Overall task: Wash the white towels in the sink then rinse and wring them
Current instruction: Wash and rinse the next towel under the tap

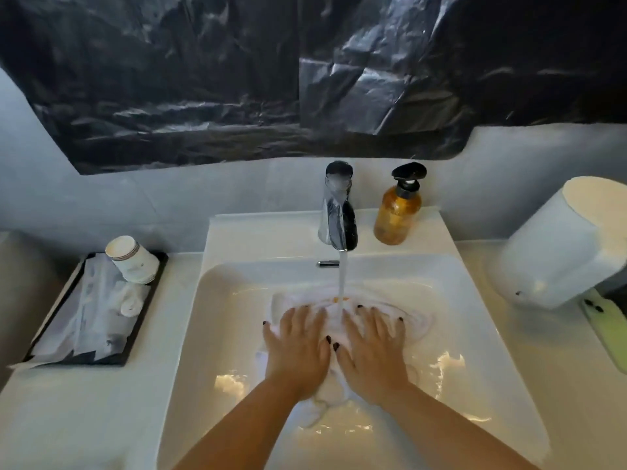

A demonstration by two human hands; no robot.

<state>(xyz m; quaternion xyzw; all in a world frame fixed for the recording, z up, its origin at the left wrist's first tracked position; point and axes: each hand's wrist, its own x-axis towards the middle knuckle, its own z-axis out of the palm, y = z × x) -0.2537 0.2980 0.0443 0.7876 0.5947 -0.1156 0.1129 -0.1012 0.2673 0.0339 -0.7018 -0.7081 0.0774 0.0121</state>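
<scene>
Currently both hands lie flat on a white towel (339, 337) in the basin of the white sink (217, 300). Left hand (297, 347): fingers straight and spread, palm down, pressing the cloth; nothing is curled round it. Right hand (373, 347): same posture, fingers splayed, palm down on the cloth. The two thumbs nearly meet over the middle of the towel.

Towel: wet and bunched, spreading out beyond the fingertips on the far side and trailing back under the wrists toward the near basin wall. Whether it is one towel or more than one, cannot tell.

Water stream (342, 283) falls from the chrome faucet (337, 215) and lands just beyond the fingertips, between the two hands. A small orange mark shows where the stream meets the cloth.

Amber pump bottle (397, 212) stands on the sink ledge, beyond the right hand and just beside the faucet.

Well out past the left hand: a black tray (68, 334) holding crumpled white wrappers and a stack of paper cups (132, 259) lying on its side.

Well out past the right hand: a white container (556, 245) on the counter, with a light green phone (607, 330) just beside it.

Black plastic sheet (237, 79) covers the wall above the faucet.
</scene>
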